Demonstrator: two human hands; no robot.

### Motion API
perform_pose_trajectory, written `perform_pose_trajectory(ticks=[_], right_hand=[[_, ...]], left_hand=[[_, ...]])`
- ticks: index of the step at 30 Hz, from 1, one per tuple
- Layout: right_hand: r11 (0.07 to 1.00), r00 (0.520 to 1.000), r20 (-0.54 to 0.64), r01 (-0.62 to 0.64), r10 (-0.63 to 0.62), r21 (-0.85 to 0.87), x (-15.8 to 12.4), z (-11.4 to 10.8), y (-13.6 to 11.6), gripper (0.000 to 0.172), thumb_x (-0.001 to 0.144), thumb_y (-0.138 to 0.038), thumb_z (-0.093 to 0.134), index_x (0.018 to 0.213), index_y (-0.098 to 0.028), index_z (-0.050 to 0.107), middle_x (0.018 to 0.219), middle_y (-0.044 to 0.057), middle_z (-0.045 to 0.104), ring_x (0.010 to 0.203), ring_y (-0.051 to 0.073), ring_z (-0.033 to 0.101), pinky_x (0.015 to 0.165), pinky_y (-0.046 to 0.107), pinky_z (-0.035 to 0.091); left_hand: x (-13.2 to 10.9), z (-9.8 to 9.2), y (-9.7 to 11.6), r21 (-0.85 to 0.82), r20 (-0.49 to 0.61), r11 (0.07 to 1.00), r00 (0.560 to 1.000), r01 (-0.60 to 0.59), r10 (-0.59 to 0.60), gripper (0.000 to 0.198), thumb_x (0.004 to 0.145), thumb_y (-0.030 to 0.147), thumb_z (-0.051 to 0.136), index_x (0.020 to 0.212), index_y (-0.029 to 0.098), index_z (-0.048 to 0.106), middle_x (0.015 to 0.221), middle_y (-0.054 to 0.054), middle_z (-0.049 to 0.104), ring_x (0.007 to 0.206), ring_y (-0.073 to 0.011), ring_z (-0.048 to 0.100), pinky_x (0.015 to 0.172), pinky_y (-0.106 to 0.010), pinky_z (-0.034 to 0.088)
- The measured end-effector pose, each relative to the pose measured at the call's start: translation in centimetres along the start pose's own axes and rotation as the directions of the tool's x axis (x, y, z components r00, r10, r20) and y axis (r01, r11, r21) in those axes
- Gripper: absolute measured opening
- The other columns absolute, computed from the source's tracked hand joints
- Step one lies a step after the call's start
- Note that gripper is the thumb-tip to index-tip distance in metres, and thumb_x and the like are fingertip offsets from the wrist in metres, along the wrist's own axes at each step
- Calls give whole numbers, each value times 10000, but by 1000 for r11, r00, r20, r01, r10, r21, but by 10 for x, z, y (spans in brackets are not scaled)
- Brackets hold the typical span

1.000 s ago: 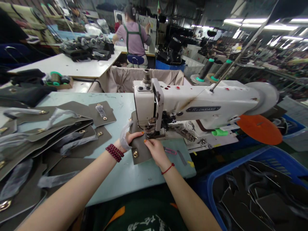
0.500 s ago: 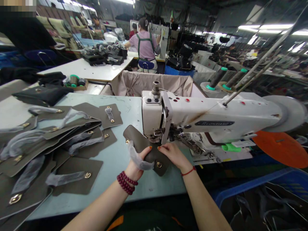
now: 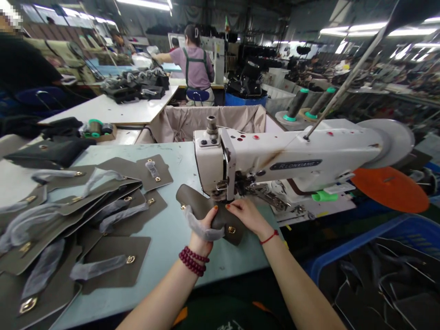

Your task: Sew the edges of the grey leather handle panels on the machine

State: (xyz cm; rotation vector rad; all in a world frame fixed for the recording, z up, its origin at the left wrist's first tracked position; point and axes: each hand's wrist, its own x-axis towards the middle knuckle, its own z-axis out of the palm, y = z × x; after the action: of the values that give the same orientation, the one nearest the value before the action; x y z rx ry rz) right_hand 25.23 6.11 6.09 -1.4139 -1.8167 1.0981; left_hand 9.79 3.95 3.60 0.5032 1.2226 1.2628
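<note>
A dark grey-brown bag panel point(image 3: 194, 196) with gold buckles lies under the needle area of a white sewing machine point(image 3: 275, 156). Its handle point(image 3: 202, 229) is wrapped in cloudy plastic. My left hand point(image 3: 204, 233) reaches through the handle loop and grips the panel's near side, thumb on top. My right hand point(image 3: 248, 215) pinches the panel's edge just right of the presser foot, fingertips close to the machine head. The panel curves up at its left end, and its part beneath the machine head is hidden.
Several similar panels point(image 3: 113, 250) with wrapped handles overlap on the pale blue table point(image 3: 168, 284) at left. A blue basket point(image 3: 318, 266) holding more panels stands at lower right. Thread spools point(image 3: 297, 104) rise behind the machine. A person point(image 3: 195, 66) sits farther back.
The panel has turned slightly, its right end with the buckle swinging up and away from me. Both hands keep their hold. The camera view has shifted a little.
</note>
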Motion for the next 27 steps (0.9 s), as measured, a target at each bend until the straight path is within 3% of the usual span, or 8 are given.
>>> perform_pose_trajectory(ticks=[5, 9, 14, 19, 23, 27], right_hand=[[1000, 998, -51, 20, -20, -8, 2, 3, 2, 402, 886, -348, 501, 543, -141, 474, 533, -22, 396, 541, 90, 382, 511, 226, 218], [999, 996, -81, -22, 25, 37, 1, 11, 1, 377, 881, -335, 500, 556, -146, 481, 544, -17, 415, 541, 94, 386, 503, 228, 206], [994, 981, -187, -31, 49, 100, -4, 29, 0, 349, 880, -335, 504, 587, -147, 535, 572, 2, 499, 560, 107, 438, 515, 220, 244], [974, 960, -253, -65, 120, 216, -9, 54, 3, 385, 888, -399, 502, 594, -152, 507, 560, -2, 461, 538, 101, 404, 495, 216, 240], [938, 951, -256, -80, 173, 338, -13, 69, 2, 416, 888, -476, 498, 620, -158, 507, 556, -8, 437, 521, 104, 424, 471, 207, 270], [858, 954, -168, -136, 249, 496, -19, 73, -4, 419, 863, -540, 513, 697, -157, 556, 593, -2, 501, 459, 115, 511, 418, 207, 320]], left_hand=[[-1, 3, 12, -25, -50, 998, 997, 64, -66, 264, 671, 266, 762, 918, 206, 688, 1076, -131, 655, 1053, -359, 624, 888, -480, 520], [2, 2, 21, -49, -6, 998, 999, 50, -51, 306, 643, 216, 781, 928, 175, 678, 1080, -146, 662, 1019, -354, 635, 881, -484, 515], [19, -7, 36, -15, 163, 1000, 987, 21, -18, 430, 607, 196, 814, 1017, 190, 683, 1118, -142, 670, 1034, -355, 625, 850, -464, 521], [43, -17, 59, 98, 398, 992, 910, 82, -115, 402, 586, 163, 815, 971, 221, 719, 1078, -133, 688, 1003, -343, 641, 809, -440, 538], [60, -21, 67, 139, 443, 988, 888, 70, -125, 454, 530, 172, 842, 965, 199, 714, 1020, -129, 698, 943, -326, 659, 739, -398, 561], [72, -25, 65, 159, 458, 983, 876, 88, -153, 464, 552, 239, 843, 987, 156, 703, 953, -144, 712, 814, -311, 678, 649, -393, 568]])
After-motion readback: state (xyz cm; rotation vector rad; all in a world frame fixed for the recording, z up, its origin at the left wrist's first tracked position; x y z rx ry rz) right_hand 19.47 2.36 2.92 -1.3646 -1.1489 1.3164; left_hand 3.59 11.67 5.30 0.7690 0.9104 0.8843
